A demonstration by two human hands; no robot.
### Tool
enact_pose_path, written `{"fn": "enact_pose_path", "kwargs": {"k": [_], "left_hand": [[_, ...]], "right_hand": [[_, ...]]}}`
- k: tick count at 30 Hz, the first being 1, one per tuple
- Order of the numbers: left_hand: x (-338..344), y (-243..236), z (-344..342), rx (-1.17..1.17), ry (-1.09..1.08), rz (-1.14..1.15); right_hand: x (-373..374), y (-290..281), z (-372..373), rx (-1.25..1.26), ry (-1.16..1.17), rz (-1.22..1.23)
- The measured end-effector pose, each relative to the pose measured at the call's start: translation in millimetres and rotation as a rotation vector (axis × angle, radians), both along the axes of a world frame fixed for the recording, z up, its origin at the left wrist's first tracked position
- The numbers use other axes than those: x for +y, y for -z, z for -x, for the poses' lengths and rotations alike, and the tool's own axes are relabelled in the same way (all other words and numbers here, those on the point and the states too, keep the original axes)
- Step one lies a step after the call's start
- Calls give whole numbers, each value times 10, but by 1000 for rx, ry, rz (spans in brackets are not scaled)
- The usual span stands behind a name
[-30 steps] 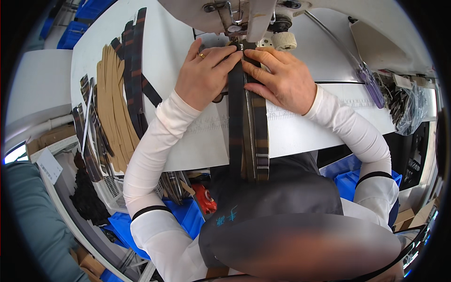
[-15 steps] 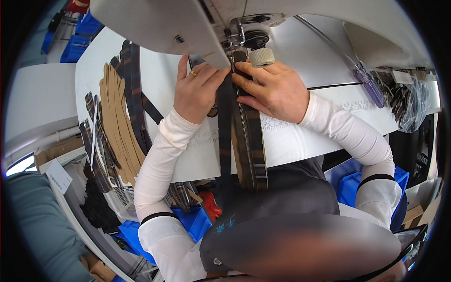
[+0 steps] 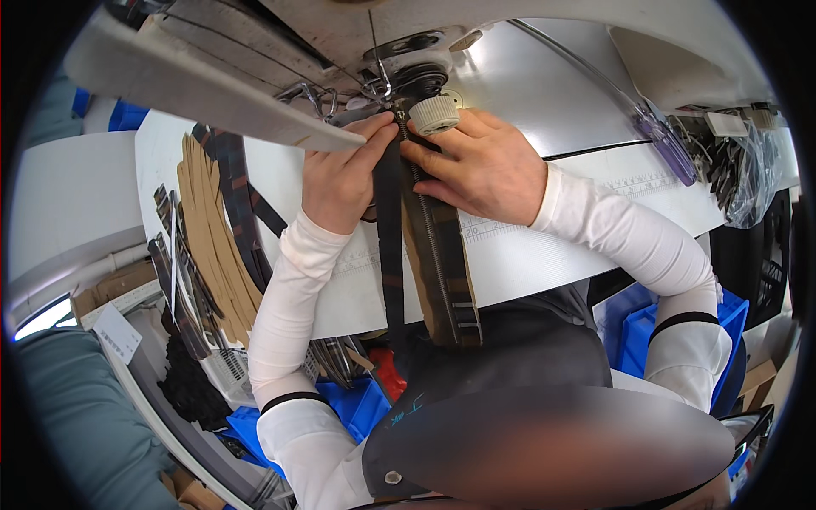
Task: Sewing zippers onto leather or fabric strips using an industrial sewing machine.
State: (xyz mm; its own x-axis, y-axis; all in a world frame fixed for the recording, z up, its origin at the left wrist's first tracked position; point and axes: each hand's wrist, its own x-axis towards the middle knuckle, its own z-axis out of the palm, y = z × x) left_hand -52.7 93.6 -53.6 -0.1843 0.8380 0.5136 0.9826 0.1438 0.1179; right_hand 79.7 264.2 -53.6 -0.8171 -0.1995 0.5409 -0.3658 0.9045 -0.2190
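A long metal-toothed zipper [image 3: 432,228] on a dark, brown-edged strip runs from under the sewing machine's [image 3: 414,85] needle area down to my lap. Beside it, on its left, hangs a narrow black strip [image 3: 391,255]. My left hand [image 3: 340,183] is closed, thumb and forefinger pinching the black strip's upper end near the presser foot; the machine's pale cover hides some of its fingers. Close by, my right hand [image 3: 484,170] grips the zipper's upper part with bent fingers and thumb, partly behind a ribbed round knob [image 3: 434,114].
Tan strips [image 3: 208,221] and dark checked strips [image 3: 238,183] lie on the white table [image 3: 518,263] at left. Purple-handled snips [image 3: 667,146] and a clear plastic bag [image 3: 752,191] are at right. Blue bins [image 3: 637,340] stand below the table edge.
The view has shifted, so the machine head looks larger and further left. Both hands stay at the strips near the needle, the left forefinger now lying closer to the presser foot.
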Motion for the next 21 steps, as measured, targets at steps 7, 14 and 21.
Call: {"fn": "enact_pose_path", "kwargs": {"k": [7,14,21], "left_hand": [[-5,24,-1,-8,-6,-22],[-47,-100,-106,-54,-17,103],[-85,8,-192,-25,-95,98]], "right_hand": [[-8,-18,6,-14,2,5],[1,-62,0,-10,-7,7],[-4,-14,5,1,4,18]]}}
